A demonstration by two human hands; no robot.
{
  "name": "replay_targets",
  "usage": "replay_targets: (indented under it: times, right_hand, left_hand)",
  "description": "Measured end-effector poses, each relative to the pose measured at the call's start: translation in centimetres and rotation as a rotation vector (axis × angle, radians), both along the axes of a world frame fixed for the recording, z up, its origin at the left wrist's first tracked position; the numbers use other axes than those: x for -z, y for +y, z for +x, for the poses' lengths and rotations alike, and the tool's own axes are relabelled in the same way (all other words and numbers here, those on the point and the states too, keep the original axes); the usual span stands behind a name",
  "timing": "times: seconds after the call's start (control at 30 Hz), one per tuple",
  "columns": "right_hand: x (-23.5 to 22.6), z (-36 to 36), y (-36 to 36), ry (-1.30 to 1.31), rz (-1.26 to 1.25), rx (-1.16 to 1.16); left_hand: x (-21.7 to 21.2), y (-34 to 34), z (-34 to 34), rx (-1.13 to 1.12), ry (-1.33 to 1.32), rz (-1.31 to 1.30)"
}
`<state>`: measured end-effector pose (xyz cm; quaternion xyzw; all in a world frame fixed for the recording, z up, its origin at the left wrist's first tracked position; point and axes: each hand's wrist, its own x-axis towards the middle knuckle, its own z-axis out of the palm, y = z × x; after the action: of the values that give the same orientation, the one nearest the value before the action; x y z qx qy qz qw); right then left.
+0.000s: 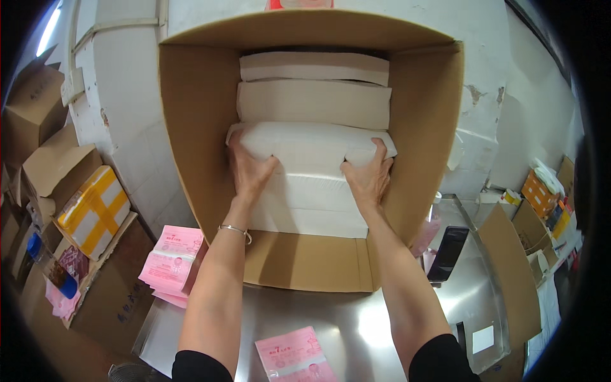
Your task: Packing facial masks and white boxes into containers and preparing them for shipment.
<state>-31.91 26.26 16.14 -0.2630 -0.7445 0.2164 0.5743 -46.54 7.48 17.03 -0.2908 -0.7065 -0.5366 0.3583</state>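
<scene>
A large open cardboard box (197, 121) stands in front of me, its opening facing me. Inside it, both my arms reach to a white block-shaped bundle (305, 184); its exact kind is unclear. My left hand (250, 170) clasps the bundle's left end, thumb on the near face and fingers over the upper edge. At the right end, my right hand (371, 175) grips the same way, pressing a small dent with the thumb. Behind the bundle lie two more pale blocks, a wider one (314, 104) and a narrower one (314, 67), across the box.
Under the box is a shiny metal table (286, 312). Pink printed packets are stacked (172, 258) at its left, with another packet (296, 356) near me. A phone (449, 253) stands upright beside a bottle (428, 229) on the right. Cardboard cartons (60, 159) crowd the left side.
</scene>
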Motion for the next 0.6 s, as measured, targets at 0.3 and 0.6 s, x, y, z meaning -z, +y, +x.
replay_targets:
  times: [0.3, 0.6]
  right_hand:
    - [1.3, 10.1, -5.8, 0.118, -0.128, -0.311]
    - [9.0, 31.4, -4.6, -0.427, -0.144, -0.167]
  left_hand:
    - [-1.0, -9.9, 15.4, -0.285, 0.194, -0.141]
    - [7.0, -10.5, 31.4, -0.138, 0.084, -0.554]
